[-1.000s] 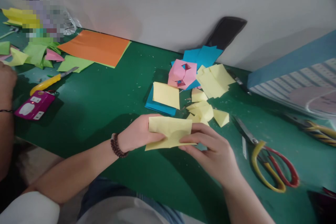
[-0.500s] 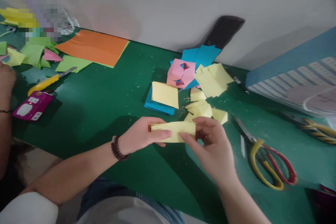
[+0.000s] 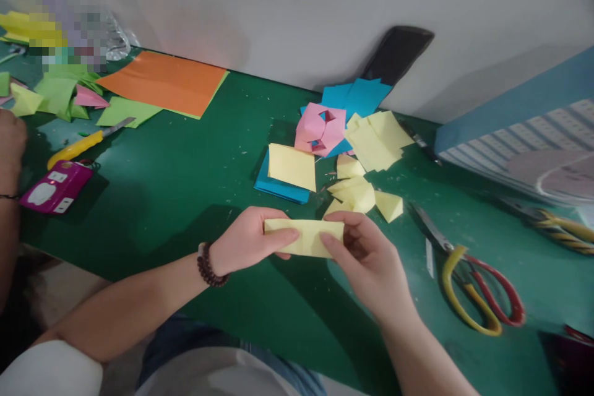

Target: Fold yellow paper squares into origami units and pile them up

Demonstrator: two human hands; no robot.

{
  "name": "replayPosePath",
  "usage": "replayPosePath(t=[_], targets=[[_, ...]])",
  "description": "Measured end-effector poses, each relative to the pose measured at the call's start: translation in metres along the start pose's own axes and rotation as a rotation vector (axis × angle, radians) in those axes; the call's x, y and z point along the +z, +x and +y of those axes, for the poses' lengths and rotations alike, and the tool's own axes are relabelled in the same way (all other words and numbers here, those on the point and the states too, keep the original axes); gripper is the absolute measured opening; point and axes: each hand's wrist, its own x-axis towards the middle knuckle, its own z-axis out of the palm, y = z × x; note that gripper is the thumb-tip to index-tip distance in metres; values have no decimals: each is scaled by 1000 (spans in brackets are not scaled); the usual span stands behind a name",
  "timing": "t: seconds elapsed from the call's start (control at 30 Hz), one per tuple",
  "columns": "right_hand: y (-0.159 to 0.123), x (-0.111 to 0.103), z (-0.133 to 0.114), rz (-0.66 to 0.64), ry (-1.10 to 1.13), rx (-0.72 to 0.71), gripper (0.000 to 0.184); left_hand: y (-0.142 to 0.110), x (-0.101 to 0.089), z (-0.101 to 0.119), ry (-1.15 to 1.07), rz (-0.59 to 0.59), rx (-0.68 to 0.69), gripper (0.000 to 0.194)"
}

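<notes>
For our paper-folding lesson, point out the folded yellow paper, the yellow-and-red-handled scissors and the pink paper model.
Folded yellow paper [image 3: 304,237]: head view, middle of the strip.
Yellow-and-red-handled scissors [image 3: 444,281]: head view, yellow handle loop.
Pink paper model [image 3: 309,127]: head view, its left face.

You get fairly bright, soft, even light, with no source in view. The green tabletop [image 3: 185,161] carries a pale sheen to the left of the pink cube [image 3: 320,130] and another below and right of it. Soft-edged shadows lie beneath your left hand [image 3: 245,241] and right hand [image 3: 366,260], below the cube. A blocky mosaic [image 3: 69,25] hides detail far up-left of the cube, and the frame's edges look stretched and slightly soft.
</notes>
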Motion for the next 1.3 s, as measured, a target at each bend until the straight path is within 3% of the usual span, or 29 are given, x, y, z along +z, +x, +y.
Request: replayPosePath(t=[0.7,1.07,1.3], targets=[[0,-1,-1,-10,3,0,20,-2,-1,3,57,-8,2,18],[-2,5,-8,-24,49,-76,33,-8,4,0,378,-2,188,19],[-3,6,-8,-20,87,-52,29,-9,6,1,377,-25,151,19]])
